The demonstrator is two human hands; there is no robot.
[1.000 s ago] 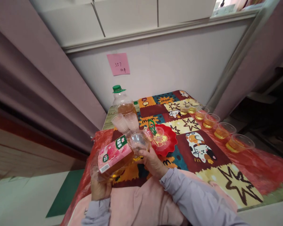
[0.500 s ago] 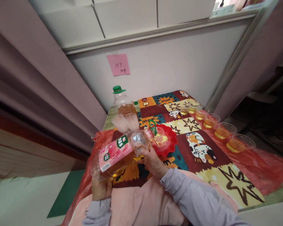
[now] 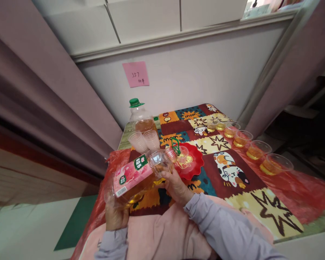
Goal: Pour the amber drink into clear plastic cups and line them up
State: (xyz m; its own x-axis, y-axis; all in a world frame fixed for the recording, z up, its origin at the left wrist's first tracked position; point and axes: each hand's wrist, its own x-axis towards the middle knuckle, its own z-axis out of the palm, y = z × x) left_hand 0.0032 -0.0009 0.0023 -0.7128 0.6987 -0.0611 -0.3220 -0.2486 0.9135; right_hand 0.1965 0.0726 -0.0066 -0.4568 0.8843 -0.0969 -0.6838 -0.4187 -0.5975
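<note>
A large clear juice bottle (image 3: pixel 141 191) with a pink label is tipped on its side above the table, its neck pointing right. My left hand (image 3: pixel 116 215) is wrapped round its base. At the shoulder, my right hand (image 3: pixel 177 186) grips it from the near side. Amber liquid lies along the bottle's lower side and reaches the shoulder. The neck is over a red scalloped plate (image 3: pixel 196 166), where a clear plastic cup (image 3: pixel 183 153) stands. A green loop handle (image 3: pixel 175 145) sticks up by the neck. Whether liquid flows out, I cannot tell.
Two stacks of clear cups (image 3: pixel 144 141) stand beyond the bottle. Behind them is a second bottle (image 3: pixel 146 124) with a green cap. Several cups of yellow liquid (image 3: pixel 242 139) form a row along the right side. A patterned mat (image 3: pixel 219 155) and red plastic sheet (image 3: pixel 308 191) cover the table.
Amber liquid has spread further into the bottle's shoulder, toward the neck. Both hands keep nearly the same place and grip.
</note>
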